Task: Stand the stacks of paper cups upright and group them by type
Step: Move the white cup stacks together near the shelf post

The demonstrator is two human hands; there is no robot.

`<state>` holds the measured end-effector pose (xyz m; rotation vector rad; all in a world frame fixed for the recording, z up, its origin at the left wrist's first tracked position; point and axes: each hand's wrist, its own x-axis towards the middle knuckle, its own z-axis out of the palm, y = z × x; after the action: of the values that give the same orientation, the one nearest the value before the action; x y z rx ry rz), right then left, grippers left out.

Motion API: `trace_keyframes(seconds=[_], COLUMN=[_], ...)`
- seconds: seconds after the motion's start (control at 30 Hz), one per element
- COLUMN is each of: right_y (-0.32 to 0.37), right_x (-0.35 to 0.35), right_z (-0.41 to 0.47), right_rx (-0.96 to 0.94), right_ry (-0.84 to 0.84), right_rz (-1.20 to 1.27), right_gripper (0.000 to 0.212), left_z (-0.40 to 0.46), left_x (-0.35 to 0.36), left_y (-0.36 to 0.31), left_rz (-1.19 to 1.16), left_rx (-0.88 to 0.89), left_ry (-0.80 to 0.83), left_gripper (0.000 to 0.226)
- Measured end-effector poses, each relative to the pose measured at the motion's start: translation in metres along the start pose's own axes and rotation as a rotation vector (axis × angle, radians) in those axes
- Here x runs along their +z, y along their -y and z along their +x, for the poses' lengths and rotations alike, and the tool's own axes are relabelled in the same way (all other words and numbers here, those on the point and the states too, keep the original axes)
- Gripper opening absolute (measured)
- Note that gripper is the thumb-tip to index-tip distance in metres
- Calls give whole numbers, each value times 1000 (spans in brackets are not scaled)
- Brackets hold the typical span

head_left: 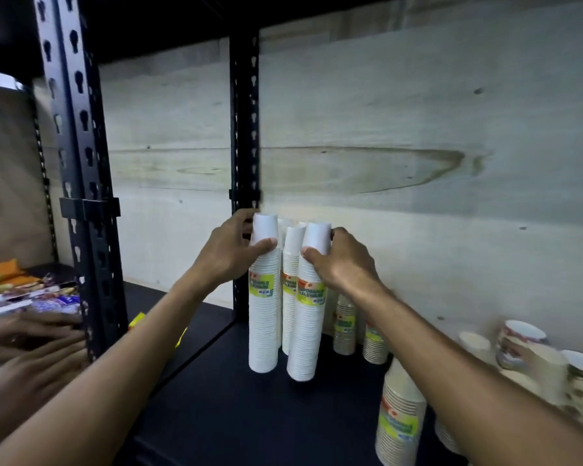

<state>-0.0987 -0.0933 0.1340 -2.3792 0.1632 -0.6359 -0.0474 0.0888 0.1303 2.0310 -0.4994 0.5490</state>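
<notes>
Left hand (231, 252): fingers curled round top of left white cup stack (264, 297), upright on dark shelf (223, 398). Right hand (342, 260): grips right white stack (308, 307), tilted. Third white stack (290, 284) between, behind. Patterned stacks (345, 322) right.

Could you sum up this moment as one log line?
left hand: grips white cup stack | right hand: grips second white stack | both upright on shelf
</notes>
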Motion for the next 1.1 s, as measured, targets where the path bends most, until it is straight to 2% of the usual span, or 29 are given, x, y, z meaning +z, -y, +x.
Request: trace_keyframes(seconds=[0.33,0.57,0.83,1.1], right_y=[-6,-22,-59,-101], right_x=[44,63,94,134], right_z=[11,-5,-37,-65], right_rx=[-15,-49,-11,76], right_ry=[-49,-103,-19,127], right_rz=[-10,-14,84,83], right_gripper=[47,58,52,58], left_z=[8,-4,-34,-74], left_x=[19,28,44,76], left_y=[48,65,104,159], left_rz=[-21,-38,-103,-105], left_rx=[27,14,-77,-173], left_ry=[5,50,118,208], left_gripper=[62,70,71,66])
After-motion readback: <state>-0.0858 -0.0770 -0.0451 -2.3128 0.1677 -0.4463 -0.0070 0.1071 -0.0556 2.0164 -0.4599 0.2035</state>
